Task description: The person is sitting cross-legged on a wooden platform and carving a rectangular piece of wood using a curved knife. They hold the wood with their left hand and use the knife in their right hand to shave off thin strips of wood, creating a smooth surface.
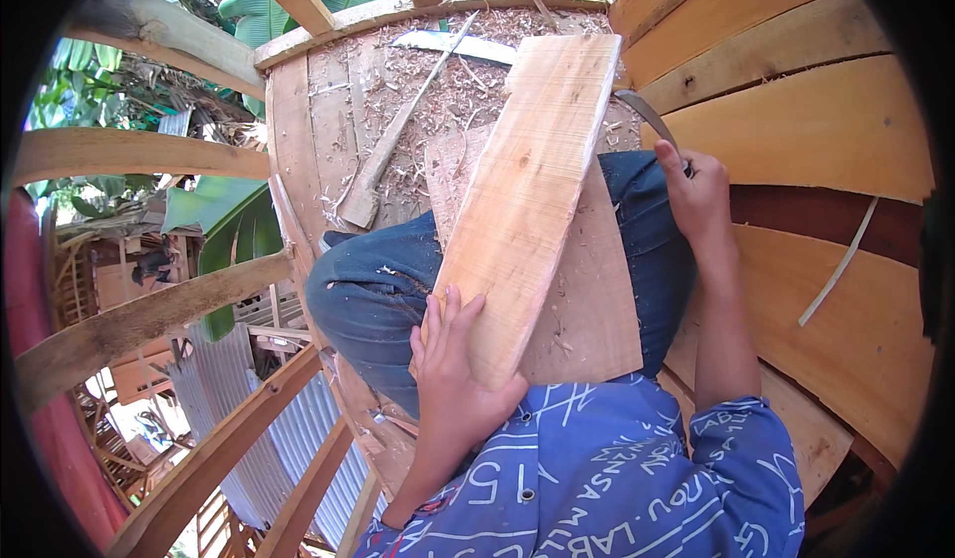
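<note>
A pale wooden plank [532, 175] slants across my lap, its near end toward my body and its far end over the shavings. My left hand [458, 374] grips the near left corner, fingers spread along the edge and thumb at the end. Beneath the plank, a wider thin board [597, 299] lies across my legs. My right hand [694, 190] is closed round the handle of a curved knife [647, 115], to the right of the plank. The handle is mostly hidden in the fist. The blade points up and left, close to the plank's right edge.
Curly wood shavings [398, 110] cover the plank floor ahead. A tapered stick [398, 140] and a pale, shiny blade-like strip [453, 46] lie there. Wooden slats [149, 304] form an open railing at left; a board wall [806, 130] rises at right, with a thin strip [839, 262] against it.
</note>
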Demonstrator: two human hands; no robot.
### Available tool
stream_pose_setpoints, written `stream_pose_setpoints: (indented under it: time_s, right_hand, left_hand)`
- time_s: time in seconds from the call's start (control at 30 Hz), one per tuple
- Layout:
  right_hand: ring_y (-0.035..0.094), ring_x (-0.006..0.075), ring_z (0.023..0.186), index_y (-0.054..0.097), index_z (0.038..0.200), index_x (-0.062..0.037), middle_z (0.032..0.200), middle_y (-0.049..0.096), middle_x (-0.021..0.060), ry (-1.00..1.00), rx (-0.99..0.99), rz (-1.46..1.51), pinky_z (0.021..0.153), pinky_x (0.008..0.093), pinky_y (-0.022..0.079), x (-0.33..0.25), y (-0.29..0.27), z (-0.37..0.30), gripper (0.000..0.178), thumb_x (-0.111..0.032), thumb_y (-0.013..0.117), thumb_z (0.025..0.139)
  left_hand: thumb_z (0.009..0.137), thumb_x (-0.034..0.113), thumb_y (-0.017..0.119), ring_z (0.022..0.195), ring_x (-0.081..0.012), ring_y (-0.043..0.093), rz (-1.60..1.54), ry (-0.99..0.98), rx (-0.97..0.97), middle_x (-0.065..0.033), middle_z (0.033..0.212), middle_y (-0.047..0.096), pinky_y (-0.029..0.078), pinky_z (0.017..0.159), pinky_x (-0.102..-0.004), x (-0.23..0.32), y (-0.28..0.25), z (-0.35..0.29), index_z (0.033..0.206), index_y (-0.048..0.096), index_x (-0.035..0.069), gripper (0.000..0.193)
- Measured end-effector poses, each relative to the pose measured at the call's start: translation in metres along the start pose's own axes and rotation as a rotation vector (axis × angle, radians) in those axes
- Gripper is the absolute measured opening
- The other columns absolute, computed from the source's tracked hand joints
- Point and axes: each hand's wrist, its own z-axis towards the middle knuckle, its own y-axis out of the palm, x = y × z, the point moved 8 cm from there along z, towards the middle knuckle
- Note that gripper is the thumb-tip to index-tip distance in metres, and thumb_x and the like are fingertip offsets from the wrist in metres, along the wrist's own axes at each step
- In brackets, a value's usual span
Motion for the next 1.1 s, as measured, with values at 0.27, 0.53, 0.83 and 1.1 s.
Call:
stream_pose_setpoints:
  time_s: [0.27, 0.53, 0.83, 1.1]
  right_hand:
    - [0.052, 0.0083, 0.074, 0.063, 0.092, 0.0029, 0.077, 0.061, 0.0049, 0.123, -0.359, 0.714, 0.068, 0.0266, 0.044, -0.03, 0.071, -0.058, 0.036, -0.033, 0.065, 0.092]
    - [0.061, 0.0144, 0.091, 0.063, 0.103, 0.0071, 0.094, 0.068, 0.0123, 0.111, -0.252, 0.859, 0.083, 0.0287, 0.047, -0.043, 0.087, -0.059, 0.03, -0.015, 0.071, 0.084]
    - [0.055, 0.0017, 0.069, 0.062, 0.1, 0.001, 0.086, 0.064, 0.0021, 0.093, -0.297, 1.125, 0.06, 0.0185, 0.043, -0.07, 0.06, -0.067, 0.023, -0.011, 0.073, 0.084]
    - [0.049, -0.0021, 0.061, 0.057, 0.105, -0.0014, 0.084, 0.063, -0.0008, -0.002, -0.329, 1.345, 0.052, 0.0172, 0.038, -0.102, 0.048, -0.083, 0.025, -0.005, 0.07, 0.085]
  left_hand:
    - [0.057, 0.022, 0.073, 0.144, -0.0453, 0.021, 0.124, 0.007, 0.015, -0.0281, 0.151, 0.032, 0.012, 0.111, -0.0618, 0.008, 0.01, 0.001, 0.132, 0.047, 0.007, 0.081]
    - [0.056, 0.026, 0.076, 0.145, -0.0433, 0.02, 0.209, 0.022, 0.008, -0.0267, 0.152, 0.03, 0.013, 0.111, -0.0611, 0.01, 0.016, 0.001, 0.134, 0.044, 0.007, 0.086]
    - [0.06, 0.024, 0.079, 0.143, -0.0427, 0.024, 0.12, -0.034, -0.017, -0.0272, 0.151, 0.028, 0.019, 0.113, -0.0572, 0.017, -0.006, -0.012, 0.143, 0.033, 0.006, 0.097]
    - [0.063, 0.004, 0.067, 0.139, -0.0476, 0.03, 0.114, 0.313, -0.077, -0.0305, 0.146, 0.034, 0.021, 0.113, -0.0597, 0.053, -0.016, -0.022, 0.137, 0.04, 0.004, 0.078]
